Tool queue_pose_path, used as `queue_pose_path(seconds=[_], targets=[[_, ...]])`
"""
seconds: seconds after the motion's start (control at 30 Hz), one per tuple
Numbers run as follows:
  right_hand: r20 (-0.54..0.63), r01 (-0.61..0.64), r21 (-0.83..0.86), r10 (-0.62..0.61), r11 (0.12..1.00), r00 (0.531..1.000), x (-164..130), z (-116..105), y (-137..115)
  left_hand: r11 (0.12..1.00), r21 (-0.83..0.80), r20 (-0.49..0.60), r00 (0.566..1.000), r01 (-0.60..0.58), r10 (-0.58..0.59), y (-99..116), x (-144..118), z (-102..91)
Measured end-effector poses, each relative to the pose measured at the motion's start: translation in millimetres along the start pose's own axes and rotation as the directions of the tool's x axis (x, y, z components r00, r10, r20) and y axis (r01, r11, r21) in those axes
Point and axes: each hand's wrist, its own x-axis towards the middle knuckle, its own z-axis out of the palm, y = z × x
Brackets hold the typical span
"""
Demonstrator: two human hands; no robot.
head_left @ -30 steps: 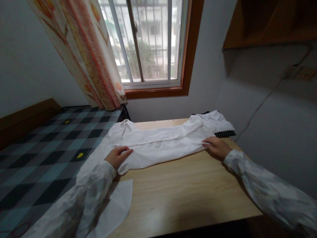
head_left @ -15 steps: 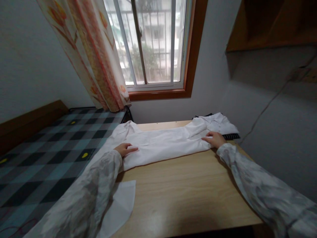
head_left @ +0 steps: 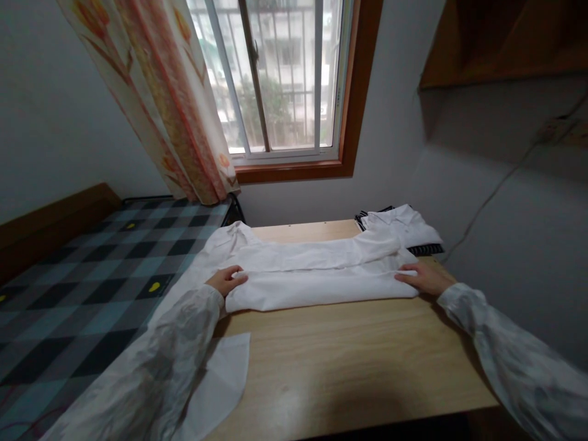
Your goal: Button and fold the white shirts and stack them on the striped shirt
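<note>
A white shirt (head_left: 298, 254) lies across the wooden table, folded into a long band with a crease running along its length. My left hand (head_left: 227, 280) pinches the fold at the band's left end, thumb and fingers closed on the cloth. At the right end my right hand (head_left: 425, 277) grips the same fold between thumb and fingertips. A loose white cloth part (head_left: 220, 380), perhaps a sleeve, shows near the table's front left beyond my left forearm, which partly covers it. More of the white cloth spreads left past the table edge.
The light wooden table (head_left: 349, 355) stands against a bed with a checked cover (head_left: 138, 275) on its left. Folded clothes (head_left: 404, 223), white over black striped, sit at the back right corner. A wall shelf (head_left: 496, 49) hangs above right; a curtain (head_left: 169, 104) hangs by the window.
My right hand has moved right and nearer to me, drawing the right end of the fold with it. The band's near edge now runs straighter. My left hand has barely moved.
</note>
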Motion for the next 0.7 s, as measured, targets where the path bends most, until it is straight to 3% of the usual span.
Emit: queue_pose_path(seconds=[0.1, 0.17, 0.27, 0.4, 0.47, 0.57, 0.63, 0.7], targets=[[0.041, 0.044, -0.009, -0.044, 0.999, 0.998, -18, -2, 0, 0.999, 0.037, 0.043, 0.999, 0.011, -0.012, 5, -6, 1.1], [0.039, 0.067, -0.057, -0.064, 0.996, 0.997, -29, -4, -12, 0.999, 0.053, 0.000, 1.000, 0.003, -0.003, 8, -7, 1.7], [-0.089, 0.095, -0.282, -0.124, 0.955, 0.988, -41, -5, -44, 0.994, 0.102, -0.104, 0.993, -0.043, 0.053, 13, -3, 2.3], [-0.175, 0.298, -0.485, -0.425, 0.822, 0.888, -39, 1, -87, 0.966, 0.257, -0.131, 0.990, -0.022, 0.057, 20, 1, 3.9], [-0.221, 0.330, -0.487, -0.480, 0.808, 0.849, -29, 5, -96, 0.925, 0.378, -0.141, 0.990, 0.039, 0.015, 24, -1, 5.0], [-0.404, 0.238, -0.439, -0.427, 0.866, 0.809, -5, 8, -90, 0.856, 0.507, -0.166, 0.986, 0.100, -0.017, 27, -4, 4.9], [-0.529, 0.152, -0.327, -0.314, 0.933, 0.788, 12, 9, -79, 0.852, 0.511, -0.187, 0.982, 0.115, -0.021, 28, -4, 2.8], [-0.587, 0.069, -0.155, -0.148, 0.986, 0.796, 26, 12, -66, 0.874, 0.465, -0.246, 0.969, 0.141, -0.026, 26, 1, -0.2]])
